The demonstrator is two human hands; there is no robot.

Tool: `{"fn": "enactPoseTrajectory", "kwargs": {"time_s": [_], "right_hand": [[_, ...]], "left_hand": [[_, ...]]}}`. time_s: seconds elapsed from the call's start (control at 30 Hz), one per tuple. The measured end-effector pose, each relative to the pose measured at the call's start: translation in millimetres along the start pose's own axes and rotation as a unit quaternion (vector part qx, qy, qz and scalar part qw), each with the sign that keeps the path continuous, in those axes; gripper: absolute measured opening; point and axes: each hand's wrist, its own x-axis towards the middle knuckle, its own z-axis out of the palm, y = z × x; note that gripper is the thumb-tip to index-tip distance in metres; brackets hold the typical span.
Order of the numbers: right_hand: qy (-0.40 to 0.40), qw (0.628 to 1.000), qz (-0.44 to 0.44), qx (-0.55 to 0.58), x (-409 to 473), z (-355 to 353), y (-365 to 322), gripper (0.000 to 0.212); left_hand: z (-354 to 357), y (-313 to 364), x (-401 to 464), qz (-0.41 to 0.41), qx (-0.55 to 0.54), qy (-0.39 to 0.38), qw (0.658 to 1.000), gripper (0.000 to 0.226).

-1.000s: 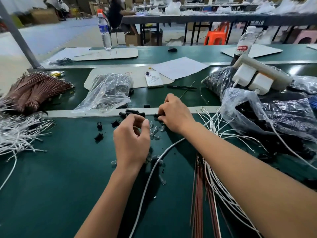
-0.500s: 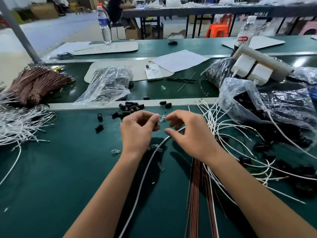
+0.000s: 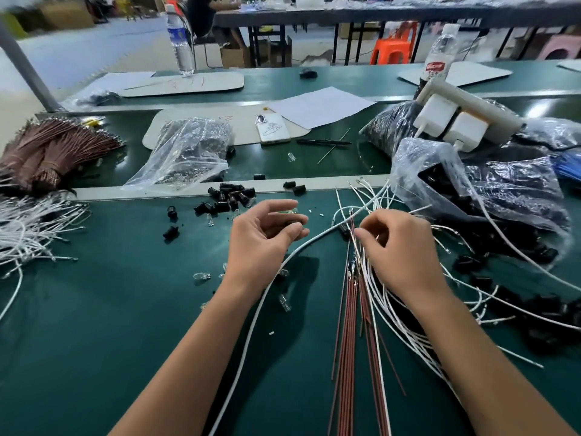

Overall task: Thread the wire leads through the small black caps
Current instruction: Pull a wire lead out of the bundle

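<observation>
Between left grip (image 3: 267, 234) fingertips: black cap (image 3: 290, 224) (pinched).

A phone (image 3: 273, 131) (case perhaps white) beside a pen (image 3: 323, 142).

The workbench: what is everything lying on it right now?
black caps: a loose pile, black, far middle of the green bench
white wires: many, right of centre, under the right hand
red-brown wires: a bundle, near centre
brown wire bunch: one, far left
clear bags: several, left-middle and right
phone: one, white, far middle
water bottles: two, far edge
left hand: fingers curled round a black cap
right hand: fingers pinching wires
</observation>
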Motion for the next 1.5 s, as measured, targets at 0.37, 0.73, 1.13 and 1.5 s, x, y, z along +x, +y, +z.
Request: {"fn": "enactPoseTrajectory", "kwargs": {"time_s": [0.37,0.73,1.13,1.5], "right_hand": [[-0.085,0.980,0.041,-0.173,1,15,-16,0.024],[0.046,0.977,0.119,0.169,5,6,-5,0.018],[-0.179,0.826,0.213,0.490,10,-17,-4,0.036],[-0.098,0.860,0.176,0.468,0,5,-24,0.030]], "left_hand": [[4,1,-3,-0.021,-0.096,-0.036,0.994,0.018],[9,9,-7,-0.046,-0.204,-0.111,0.972,0.024],[13,-4,-8,0.061,0.092,-0.035,0.993,0.017],[16,9,-19,0.042,0.187,-0.183,0.964,0.025]]}}
